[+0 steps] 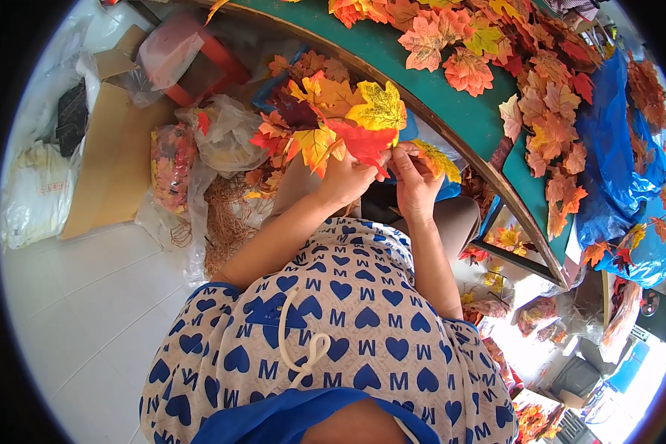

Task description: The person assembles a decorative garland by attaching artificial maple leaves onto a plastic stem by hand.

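Over my lap, my left hand [348, 177] is closed around a bunch of artificial maple leaves [318, 137] in red, orange, yellow and dark maroon. A yellow leaf [378, 107] and a bright red one stand at its top. Close beside it on the right, my right hand [416, 181] pinches at the stems with thumb and forefinger. Another yellow leaf [436, 159] with green speckles sticks out past the right fingers. The exact spot where the fingertips meet the stems is too small to make out.
The green table [451, 111] with a wooden edge curves ahead, bearing orange leaf garlands [551, 133]. Blue plastic sheeting [610, 148] hangs at right. On the left are a cardboard box [103, 155], a bag of leaves [173, 166], brown netting [226, 222] and a red stool [218, 63].
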A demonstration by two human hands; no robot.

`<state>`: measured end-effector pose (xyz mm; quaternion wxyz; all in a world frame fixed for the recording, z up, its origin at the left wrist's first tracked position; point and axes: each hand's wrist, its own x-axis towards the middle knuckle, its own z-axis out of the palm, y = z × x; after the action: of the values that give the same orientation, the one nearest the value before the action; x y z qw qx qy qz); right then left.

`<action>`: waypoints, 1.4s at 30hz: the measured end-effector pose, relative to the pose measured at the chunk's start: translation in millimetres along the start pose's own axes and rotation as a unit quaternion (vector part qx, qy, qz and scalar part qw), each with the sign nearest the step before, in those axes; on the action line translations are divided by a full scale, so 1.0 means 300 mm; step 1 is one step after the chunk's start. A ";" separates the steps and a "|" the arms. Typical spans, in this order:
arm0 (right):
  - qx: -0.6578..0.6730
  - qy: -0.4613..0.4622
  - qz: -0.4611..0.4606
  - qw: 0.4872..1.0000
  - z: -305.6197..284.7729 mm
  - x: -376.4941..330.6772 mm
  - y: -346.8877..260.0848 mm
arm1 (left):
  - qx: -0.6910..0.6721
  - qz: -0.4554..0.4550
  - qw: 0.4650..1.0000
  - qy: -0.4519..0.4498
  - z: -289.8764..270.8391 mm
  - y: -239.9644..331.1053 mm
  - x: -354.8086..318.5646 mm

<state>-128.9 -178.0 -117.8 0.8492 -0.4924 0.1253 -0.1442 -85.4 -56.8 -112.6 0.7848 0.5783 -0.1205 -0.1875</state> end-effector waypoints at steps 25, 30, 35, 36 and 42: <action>-0.236 -0.221 0.022 0.946 0.018 -0.023 0.073 | -0.330 0.008 0.940 0.090 -0.189 0.055 0.107; -0.317 -0.158 -0.008 0.935 0.029 -0.019 0.041 | -0.344 -0.011 0.935 0.087 -0.191 0.007 0.112; -0.277 -0.125 -0.051 0.951 0.009 -0.017 0.038 | -0.372 -0.089 0.924 0.010 -0.157 0.007 0.082; -0.259 -0.119 -0.041 0.958 0.014 -0.023 0.029 | -0.377 -0.116 0.918 -0.034 -0.150 0.003 0.067; -0.148 -0.114 0.059 0.981 0.018 -0.051 0.045 | -0.394 -0.100 0.913 -0.028 -0.164 -0.055 0.028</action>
<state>-139.6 -161.7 -125.8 0.7824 -0.6178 0.0763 -0.0169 -60.5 -22.3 -143.3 0.9224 0.2256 -0.0001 -0.3136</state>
